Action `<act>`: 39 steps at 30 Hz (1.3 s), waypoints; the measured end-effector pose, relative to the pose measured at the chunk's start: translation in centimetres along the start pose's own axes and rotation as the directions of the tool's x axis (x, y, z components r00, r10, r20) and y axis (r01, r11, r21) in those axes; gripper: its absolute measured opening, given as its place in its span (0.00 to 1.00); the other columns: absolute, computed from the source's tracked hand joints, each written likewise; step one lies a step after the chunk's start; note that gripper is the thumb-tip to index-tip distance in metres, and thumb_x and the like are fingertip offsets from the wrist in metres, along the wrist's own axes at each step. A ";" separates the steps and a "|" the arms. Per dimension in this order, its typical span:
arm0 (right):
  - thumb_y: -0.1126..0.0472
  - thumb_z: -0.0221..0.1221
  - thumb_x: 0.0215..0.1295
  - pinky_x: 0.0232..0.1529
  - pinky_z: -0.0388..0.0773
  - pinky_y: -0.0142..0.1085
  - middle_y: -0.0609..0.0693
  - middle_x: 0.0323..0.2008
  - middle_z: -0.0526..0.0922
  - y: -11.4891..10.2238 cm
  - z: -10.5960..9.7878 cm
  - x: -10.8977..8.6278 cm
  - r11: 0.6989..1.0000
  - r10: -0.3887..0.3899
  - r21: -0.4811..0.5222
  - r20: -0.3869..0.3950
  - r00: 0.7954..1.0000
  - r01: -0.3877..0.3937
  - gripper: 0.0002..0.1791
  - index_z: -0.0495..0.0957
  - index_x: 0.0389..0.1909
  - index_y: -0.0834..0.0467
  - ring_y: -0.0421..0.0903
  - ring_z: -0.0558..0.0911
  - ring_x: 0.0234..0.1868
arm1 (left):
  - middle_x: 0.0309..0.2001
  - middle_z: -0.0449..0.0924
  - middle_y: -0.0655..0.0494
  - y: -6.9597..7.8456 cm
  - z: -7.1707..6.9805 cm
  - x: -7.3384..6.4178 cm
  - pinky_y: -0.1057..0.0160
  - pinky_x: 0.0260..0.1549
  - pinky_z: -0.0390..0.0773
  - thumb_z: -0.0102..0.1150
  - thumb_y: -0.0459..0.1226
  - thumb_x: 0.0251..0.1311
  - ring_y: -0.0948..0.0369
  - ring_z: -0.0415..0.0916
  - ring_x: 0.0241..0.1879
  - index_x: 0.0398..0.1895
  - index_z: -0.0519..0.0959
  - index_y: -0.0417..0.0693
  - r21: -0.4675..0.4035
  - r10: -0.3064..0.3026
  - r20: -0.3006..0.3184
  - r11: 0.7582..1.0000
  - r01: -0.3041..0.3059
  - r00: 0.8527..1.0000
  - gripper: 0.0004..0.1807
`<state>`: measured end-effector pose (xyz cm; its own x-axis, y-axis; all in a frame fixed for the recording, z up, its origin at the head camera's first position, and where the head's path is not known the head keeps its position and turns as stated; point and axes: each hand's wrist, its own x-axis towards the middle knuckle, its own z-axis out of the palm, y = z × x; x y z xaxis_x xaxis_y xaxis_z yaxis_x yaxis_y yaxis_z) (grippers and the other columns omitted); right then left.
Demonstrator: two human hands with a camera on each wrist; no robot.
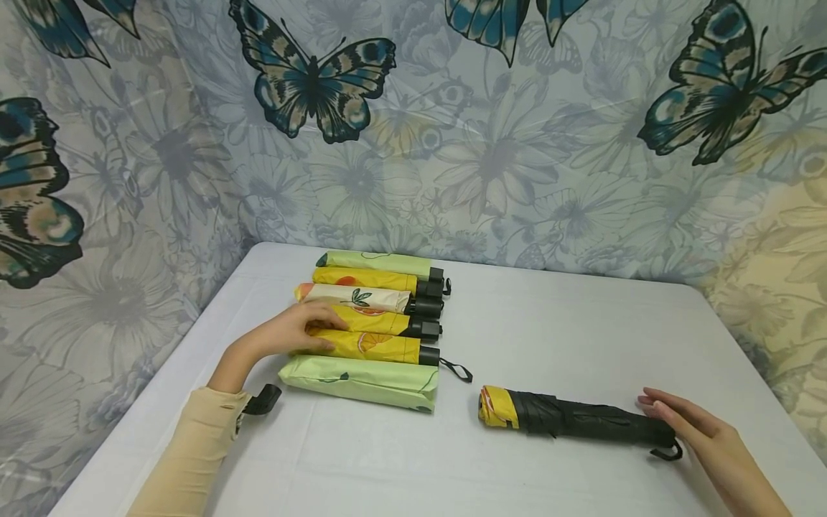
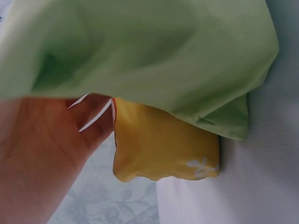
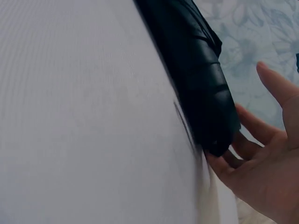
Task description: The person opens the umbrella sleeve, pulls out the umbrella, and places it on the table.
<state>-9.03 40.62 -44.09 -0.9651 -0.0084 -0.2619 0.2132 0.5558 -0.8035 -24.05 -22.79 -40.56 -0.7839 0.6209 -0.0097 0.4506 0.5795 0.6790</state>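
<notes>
In the head view, my left hand (image 1: pixel 302 328) lies over the left ends of two yellow folded umbrellas, its thumb on the nearer umbrella (image 1: pixel 390 347) and its fingers over the farther one (image 1: pixel 388 323). In the left wrist view, a light green folded umbrella (image 2: pixel 154 56) covers part of that hand, and a yellow umbrella end (image 2: pixel 163 144) shows below. At the right, my right hand (image 1: pixel 711 438) has its fingers extended beside the handle end of a black umbrella (image 1: pixel 588 420) with a yellow tip. The right wrist view shows its fingertips right at that handle (image 3: pixel 210 121).
Farther back in the row lie a cream umbrella (image 1: pixel 381 297), another yellow one (image 1: pixel 388 280) and a green one (image 1: pixel 381 261). The near green umbrella (image 1: pixel 362 384) fronts the row. A white cloth covers the table (image 1: pixel 549 330); butterfly-patterned fabric (image 1: pixel 413 179) hangs behind.
</notes>
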 end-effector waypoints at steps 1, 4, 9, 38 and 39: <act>0.41 0.42 0.76 0.37 0.64 0.15 0.20 0.56 0.74 -0.3 0.0 0.0 1.000 0.008 -0.008 -0.008 1.000 -0.008 0.31 0.57 0.75 0.49 0.11 0.68 0.51 | 0.50 0.82 0.62 0.0 0.0 0.0 0.60 0.56 0.78 0.70 0.40 0.56 0.60 0.76 0.54 0.53 0.82 0.56 0.004 0.009 -0.003 1.000 -0.009 1.000 0.19; 0.39 0.44 0.74 0.35 0.65 0.16 0.20 0.55 0.74 -1.2 0.3 0.1 0.999 0.020 -0.044 -0.050 0.999 -0.023 0.32 0.58 0.75 0.45 0.11 0.70 0.49 | 0.49 0.82 0.60 -0.1 0.1 0.0 0.61 0.55 0.78 0.70 0.39 0.56 0.60 0.76 0.53 0.51 0.83 0.55 0.013 0.031 -0.012 0.999 -0.031 0.999 0.18; 0.46 0.50 0.74 0.39 0.66 0.12 0.22 0.52 0.78 -2.6 1.6 0.7 0.998 -0.063 0.010 -0.182 0.981 0.066 0.29 0.64 0.72 0.51 0.14 0.74 0.48 | 0.47 0.82 0.59 -0.2 0.2 0.1 0.60 0.53 0.78 0.71 0.39 0.55 0.59 0.75 0.52 0.50 0.83 0.55 0.029 0.045 -0.021 0.999 -0.044 0.999 0.17; 0.42 0.55 0.70 0.49 0.68 0.13 0.54 0.62 0.77 -11.6 10.8 5.4 0.973 -0.232 -0.024 -0.151 0.961 0.231 0.30 0.71 0.65 0.55 0.16 0.70 0.50 | 0.50 0.81 0.63 -0.2 0.3 -0.2 0.59 0.54 0.76 0.69 0.41 0.58 0.61 0.75 0.54 0.53 0.81 0.60 0.061 -0.003 0.009 0.998 0.003 1.000 0.18; 0.42 0.55 0.70 0.49 0.68 0.14 0.54 0.62 0.77 -11.9 11.1 5.6 0.972 -0.233 -0.020 -0.138 0.963 0.233 0.29 0.72 0.65 0.55 0.17 0.70 0.49 | 0.50 0.81 0.63 -0.1 0.3 -0.2 0.58 0.55 0.76 0.69 0.41 0.57 0.60 0.75 0.54 0.53 0.81 0.60 0.061 -0.002 0.008 0.998 0.002 1.000 0.18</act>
<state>-15.29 24.72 -41.99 -0.9997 -0.0231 0.0088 -0.0201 0.5549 -0.8317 -23.83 -22.85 -40.84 -0.7814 0.6238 -0.0170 0.4745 0.6118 0.6329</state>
